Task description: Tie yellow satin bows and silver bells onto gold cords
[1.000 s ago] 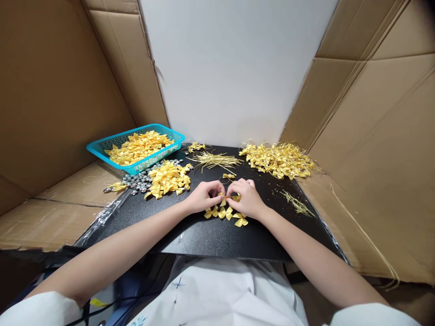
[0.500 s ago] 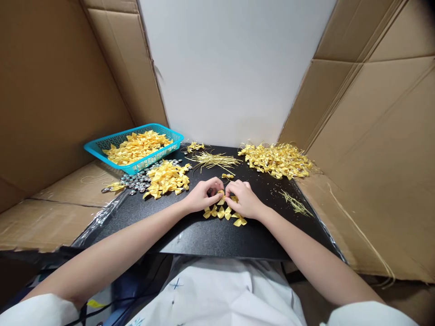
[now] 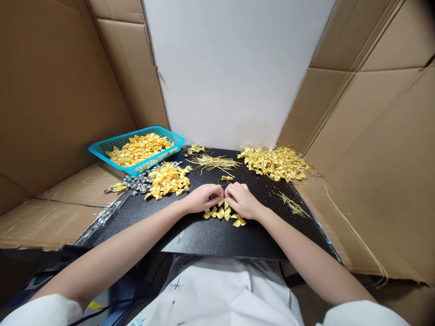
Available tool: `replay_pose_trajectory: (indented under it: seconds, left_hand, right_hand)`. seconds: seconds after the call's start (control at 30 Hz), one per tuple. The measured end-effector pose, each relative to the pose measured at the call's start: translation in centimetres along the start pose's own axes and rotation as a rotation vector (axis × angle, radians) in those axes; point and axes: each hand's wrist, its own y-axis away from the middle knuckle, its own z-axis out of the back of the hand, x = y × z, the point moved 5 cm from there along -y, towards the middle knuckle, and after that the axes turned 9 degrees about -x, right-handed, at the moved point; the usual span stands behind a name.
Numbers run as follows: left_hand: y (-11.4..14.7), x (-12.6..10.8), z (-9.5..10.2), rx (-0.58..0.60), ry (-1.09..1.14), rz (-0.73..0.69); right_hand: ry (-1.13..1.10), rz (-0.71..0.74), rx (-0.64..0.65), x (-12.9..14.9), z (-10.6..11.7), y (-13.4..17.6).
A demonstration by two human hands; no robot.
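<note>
My left hand [image 3: 204,198] and my right hand [image 3: 243,200] meet fingertip to fingertip over the middle of the black table. Both have their fingers pinched together on a small yellow ribbon bow [image 3: 222,203], mostly hidden behind the fingers. Just below them lie several loose yellow bows [image 3: 220,213] in a loose row, with another bow [image 3: 239,221] under the right wrist. Beyond the fingertips rests a single bow with a thin gold tie [image 3: 227,178].
At the left, a turquoise basket [image 3: 136,170] of yellow bows stands behind a bow pile [image 3: 168,181] and silvery beads [image 3: 137,182]. Gold twist ties [image 3: 215,163] lie at the back. Finished-looking tied bows [image 3: 275,163] are heaped right, near loose tie pieces [image 3: 294,204]. Cardboard walls [image 3: 374,149] flank the table.
Both hands stay together at the same spot, fingers drawn closer and slightly lower. The bow between them shows less than before. The whole view has shifted slightly.
</note>
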Motion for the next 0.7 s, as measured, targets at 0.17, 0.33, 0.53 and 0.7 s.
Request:
replay_pose_trajectory:
  seconds: [0.17, 0.33, 0.53, 0.7]
  left_hand:
    - [-0.16, 0.45, -0.29, -0.015, 0.051, 0.101]
    - [-0.22, 0.90, -0.50, -0.026, 0.014, 0.129]
    - [-0.23, 0.73, -0.49, -0.019, -0.028, 0.139]
    - [-0.24, 0.37, -0.84, 0.010, -0.127, 0.072]
  right_hand:
    - [0.012, 0.007, -0.024, -0.15, 0.12, -0.04]
    - [0.047, -0.015, -0.037, -0.37, 0.43, -0.10]
    - [0.054, -0.005, -0.015, -0.27, 0.45, -0.03]
    - [-0.008, 0.024, -0.008, -0.14, 0.14, -0.05]
